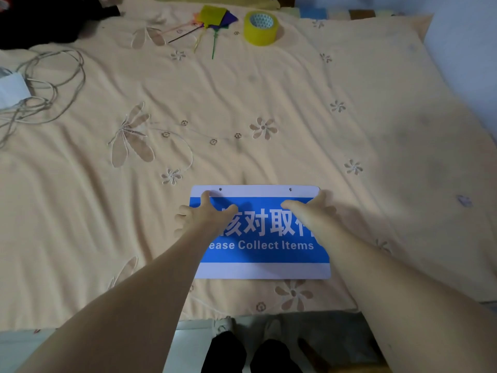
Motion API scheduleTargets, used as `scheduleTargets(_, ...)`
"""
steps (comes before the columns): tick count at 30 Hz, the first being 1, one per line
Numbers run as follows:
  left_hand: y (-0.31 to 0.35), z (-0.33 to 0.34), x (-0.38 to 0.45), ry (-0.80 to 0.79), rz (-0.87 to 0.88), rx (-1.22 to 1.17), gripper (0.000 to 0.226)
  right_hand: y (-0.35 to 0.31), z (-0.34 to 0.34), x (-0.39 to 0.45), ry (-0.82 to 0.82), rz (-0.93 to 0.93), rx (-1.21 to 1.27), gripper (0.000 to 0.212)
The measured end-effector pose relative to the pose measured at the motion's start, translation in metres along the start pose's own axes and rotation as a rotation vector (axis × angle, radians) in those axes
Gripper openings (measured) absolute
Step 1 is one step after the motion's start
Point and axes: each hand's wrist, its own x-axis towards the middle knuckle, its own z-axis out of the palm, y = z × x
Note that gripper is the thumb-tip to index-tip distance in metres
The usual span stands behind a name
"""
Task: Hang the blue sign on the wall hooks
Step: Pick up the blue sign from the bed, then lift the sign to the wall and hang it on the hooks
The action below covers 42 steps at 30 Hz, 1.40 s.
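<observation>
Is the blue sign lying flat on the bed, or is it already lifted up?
Lying flat, face up. The blue sign rests on the bedsheet, with no gap visible beneath its lower edge.

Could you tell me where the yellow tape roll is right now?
The yellow tape roll sits at the bed's far edge, top centre, just right of the coloured fly swatters.

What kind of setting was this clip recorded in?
Most likely a bedroom in a home. The blue sign lies on a bed covered by a peach floral sheet, with a roll of yellow tape, a loose cable and dark clothing scattered on it.
</observation>
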Motion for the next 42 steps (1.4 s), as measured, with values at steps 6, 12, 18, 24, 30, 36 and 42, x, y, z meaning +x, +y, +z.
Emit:
scheduleTargets(6, 0.002, -0.003, -0.002, 0.077, 0.017, -0.173, 0.049, 0.003, -0.006, -0.006, 0.113, -0.035, 0.158, 0.05)
scheduleTargets(12, 0.013, -0.022, -0.014, 0.17, 0.097, -0.258, 0.041, -0.009, -0.019, -0.023, 0.167, -0.127, 0.23, 0.051)
scheduleTargets(18, 0.044, -0.06, -0.038, 0.3, 0.235, -0.31, 0.056, -0.038, -0.037, -0.05, 0.354, -0.27, 0.304, 0.092)
scheduleTargets(24, 0.09, -0.12, -0.081, 0.448, 0.442, -0.403, 0.07, -0.077, -0.083, -0.099, 0.554, -0.372, 0.303, 0.103)
scheduleTargets(30, 0.129, -0.199, -0.138, 0.545, 0.654, -0.541, 0.085, -0.118, -0.149, -0.175, 0.726, -0.549, 0.377, 0.093)
scheduleTargets(36, 0.158, -0.274, -0.218, 0.726, 0.842, -0.61, 0.087, -0.144, -0.209, -0.257, 0.904, -0.739, 0.486, 0.091)
scheduleTargets(42, 0.17, -0.319, -0.275, 0.832, 1.034, -0.619, 0.086, -0.146, -0.238, -0.311, 1.057, -0.804, 0.564, 0.093)
